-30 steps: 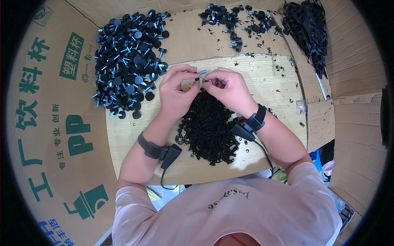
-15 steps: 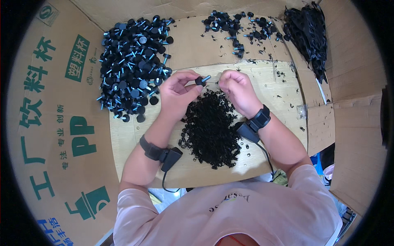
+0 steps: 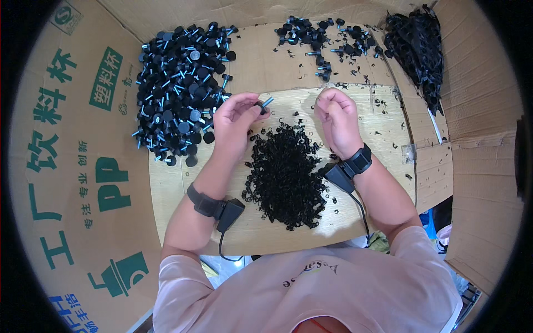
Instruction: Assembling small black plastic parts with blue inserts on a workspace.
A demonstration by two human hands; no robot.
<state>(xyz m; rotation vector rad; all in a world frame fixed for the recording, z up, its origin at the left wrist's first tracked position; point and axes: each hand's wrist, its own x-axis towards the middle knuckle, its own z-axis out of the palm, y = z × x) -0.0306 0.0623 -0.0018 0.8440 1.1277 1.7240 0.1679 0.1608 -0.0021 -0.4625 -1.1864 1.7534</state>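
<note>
Between the thumb and fingers of my left hand (image 3: 236, 117) is a black-headed screw (image 3: 261, 107), its silvery threaded shank tilted up to the right. My right hand (image 3: 337, 117) is raised to the right of it, fingers curled into a pinch; what they hold, if anything, cannot be made out. Below and between both hands lies a heap of small black curled rubber or plastic bits (image 3: 286, 177). A large pile of black-headed screws (image 3: 180, 89) spreads left of my left hand.
A smaller, scattered group of black-headed screws (image 3: 311, 36) lies at the back. A bundle of black stringy scrap (image 3: 415, 53) rests at the back right. Cardboard walls (image 3: 78, 166) rise around the pale work board (image 3: 383, 166). Cabled black devices (image 3: 355, 161) are strapped round both wrists.
My hands have moved apart: the left slightly left with the screw, the right to the right and away from it. The thin line seen between them earlier no longer shows.
</note>
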